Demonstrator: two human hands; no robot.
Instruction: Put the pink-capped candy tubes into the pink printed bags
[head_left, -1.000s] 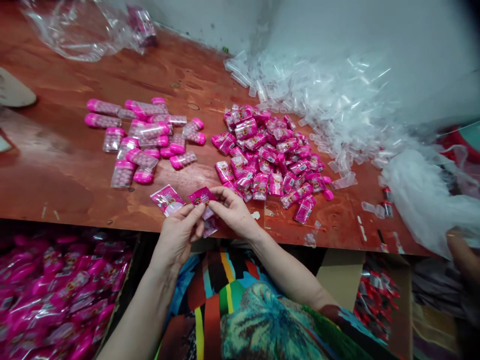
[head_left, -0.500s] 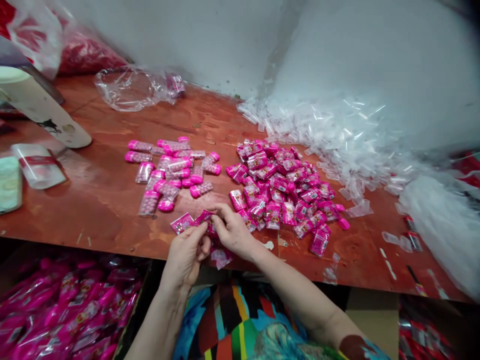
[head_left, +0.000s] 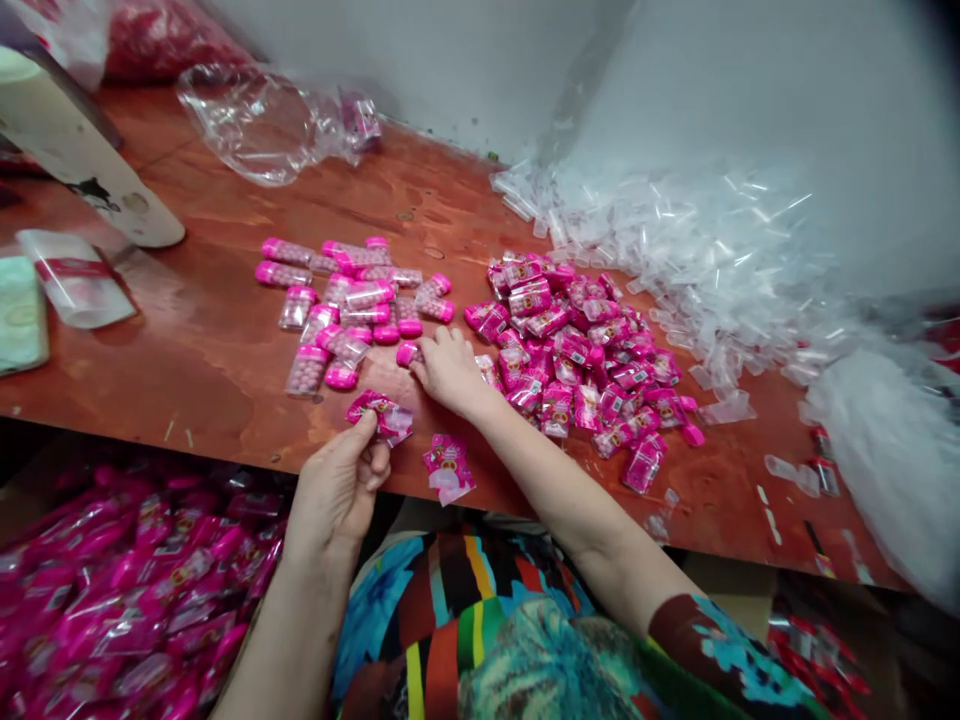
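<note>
My left hand point(head_left: 346, 470) pinches a pink printed wrapper sleeve point(head_left: 384, 416) between thumb and fingers, close to the table's front edge. Farther forward, my right hand point(head_left: 450, 370) is closed around a small clear bottle with a pink cap point(head_left: 407, 354); most of the bottle is hidden under the fingers. Another flat pink wrapper point(head_left: 448, 468) lies at the table edge between my arms. Left of my right hand lie several clear bottles of pink beads with pink caps point(head_left: 367, 293). A heap of pink-wrapped bottles point(head_left: 559, 350) is piled to its right.
Clear plastic sleeves point(head_left: 675, 240) are heaped against the wall, with a clear bag point(head_left: 877, 450) at the right. A tall pale bottle point(head_left: 90, 150) and a clear cup point(head_left: 79, 280) lie at left. Pink packs fill a box point(head_left: 135, 590) below the table.
My hands have moved apart. My right hand has left the wrapper and reached forward to a pink-capped bottle; my left hand still holds a wrapper. The view has shifted slightly.
</note>
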